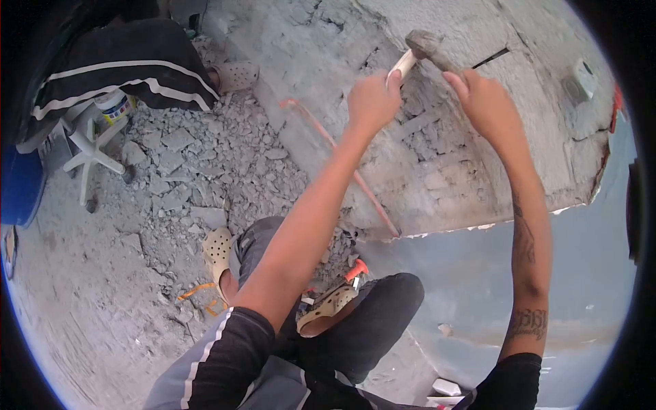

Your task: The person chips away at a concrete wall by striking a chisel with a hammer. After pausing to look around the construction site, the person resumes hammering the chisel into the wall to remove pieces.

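Grey masonry (437, 147), broken open, with a hammer (417, 46) and a slender dark tool, probably a chisel (443, 65), held before it. The hammer's pale handle is clasped by the left hand (374, 102), fingers curled round it; the chisel appears gripped by the right hand (486, 102), whose fingers are largely hidden. Contact between hammer head and chisel cannot be confirmed. For sound work, blows should be centred, the chisel steadied firmly, and the right thumb kept clear of the hammer head. At upper left, a labelled white tub (113, 104) is partly covered by striped fabric (130, 65); its contents, like those of the cropped blue container (20, 188), are not shown.
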### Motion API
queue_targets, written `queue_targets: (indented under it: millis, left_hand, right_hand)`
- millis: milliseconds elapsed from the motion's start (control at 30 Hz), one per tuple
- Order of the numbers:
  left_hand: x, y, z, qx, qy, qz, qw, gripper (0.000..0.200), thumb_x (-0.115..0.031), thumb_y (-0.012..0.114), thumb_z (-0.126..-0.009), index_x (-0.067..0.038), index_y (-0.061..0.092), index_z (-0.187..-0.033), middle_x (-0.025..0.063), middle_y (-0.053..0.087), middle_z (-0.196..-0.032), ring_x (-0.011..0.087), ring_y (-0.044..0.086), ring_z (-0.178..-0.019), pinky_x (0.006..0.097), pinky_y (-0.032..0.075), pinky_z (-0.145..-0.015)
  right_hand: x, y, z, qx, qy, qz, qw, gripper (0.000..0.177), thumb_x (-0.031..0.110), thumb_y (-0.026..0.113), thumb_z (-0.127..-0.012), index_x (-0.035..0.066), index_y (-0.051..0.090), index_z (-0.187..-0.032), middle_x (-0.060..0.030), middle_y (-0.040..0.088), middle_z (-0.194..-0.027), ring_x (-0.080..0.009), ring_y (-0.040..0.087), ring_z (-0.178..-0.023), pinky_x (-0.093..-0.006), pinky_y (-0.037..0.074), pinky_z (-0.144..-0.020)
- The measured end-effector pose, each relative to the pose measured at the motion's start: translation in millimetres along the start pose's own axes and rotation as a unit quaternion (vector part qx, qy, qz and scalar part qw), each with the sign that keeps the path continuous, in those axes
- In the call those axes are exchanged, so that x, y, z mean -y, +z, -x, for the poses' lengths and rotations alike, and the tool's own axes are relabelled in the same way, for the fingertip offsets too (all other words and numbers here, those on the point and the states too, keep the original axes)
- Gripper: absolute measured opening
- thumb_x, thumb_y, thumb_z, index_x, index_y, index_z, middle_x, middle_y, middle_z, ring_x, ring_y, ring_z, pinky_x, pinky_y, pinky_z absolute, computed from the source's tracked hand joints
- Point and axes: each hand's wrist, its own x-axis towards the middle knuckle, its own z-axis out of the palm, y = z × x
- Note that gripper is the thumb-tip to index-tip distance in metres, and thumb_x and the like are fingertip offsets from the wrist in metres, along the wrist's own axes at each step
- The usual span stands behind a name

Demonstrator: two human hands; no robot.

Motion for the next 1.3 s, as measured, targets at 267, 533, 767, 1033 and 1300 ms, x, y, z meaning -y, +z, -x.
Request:
queue_targets:
  millis: [267,533,767,1033,1300]
  left_hand:
    - [-9.3,-13.0,-0.1,-0.012,-0.018,-0.021,1.0,0.044,-0.04,0.043,-0.096,-0.003,0.066,-0.09,0.0228,0.066,-0.078,0.043,0.063,-0.077,0.0502,0.049,-0.07]
    - [2.6,-23.4,-16.4,-0.049,0.012,0.005,0.999,0.045,-0.042,0.039,-0.099,-0.003,0.061,-0.087,0.0237,0.064,-0.078,0.0453,0.061,-0.075,0.0528,0.045,-0.065]
    - [13.5,-1.3,-9.4,-0.022,0.028,0.026,0.999,0.039,-0.039,0.039,-0.1,-0.004,0.055,-0.097,0.0247,0.062,-0.075,0.0467,0.06,-0.073,0.0527,0.044,-0.064]
    - [12.8,-3.3,-3.1,-0.042,0.017,0.047,0.998,0.04,-0.039,0.039,-0.101,-0.003,0.056,-0.098,0.0231,0.062,-0.074,0.0452,0.06,-0.07,0.0512,0.044,-0.062]
    - [15.1,-4.8,0.7,-0.034,0.016,0.03,0.999,0.035,-0.036,0.043,-0.1,-0.003,0.053,-0.091,0.0228,0.06,-0.071,0.0432,0.059,-0.066,0.0488,0.044,-0.057]
  right_hand:
    - [30.0,-54.9,13.6,-0.194,0.021,-0.16,0.968,0.039,0.041,0.056,-0.095,0.002,0.061,-0.094,-0.0203,0.056,-0.061,-0.0406,0.056,-0.06,-0.0428,0.044,-0.054]
    - [16.1,11.3,68.5,-0.182,0.157,-0.356,0.903,0.044,0.039,0.051,-0.098,-0.002,0.057,-0.085,-0.0107,0.054,-0.057,-0.017,0.049,-0.046,-0.032,0.039,-0.046]
    - [40.0,20.6,75.0,-0.191,0.231,-0.547,0.782,0.046,0.044,0.047,-0.099,0.004,0.054,-0.079,0.0017,0.047,-0.057,-0.005,0.042,-0.047,-0.022,0.032,-0.043]
    - [62.2,22.8,80.6,-0.222,0.187,-0.582,0.76,0.053,0.053,0.039,-0.099,0.001,0.05,-0.091,-0.0045,0.047,-0.064,-0.0104,0.044,-0.05,-0.0236,0.036,-0.047]
    - [73.2,46.4,74.3,-0.25,0.203,-0.624,0.712,0.05,0.048,0.04,-0.1,0.002,0.051,-0.084,-0.001,0.047,-0.06,-0.0064,0.043,-0.048,-0.021,0.034,-0.044]
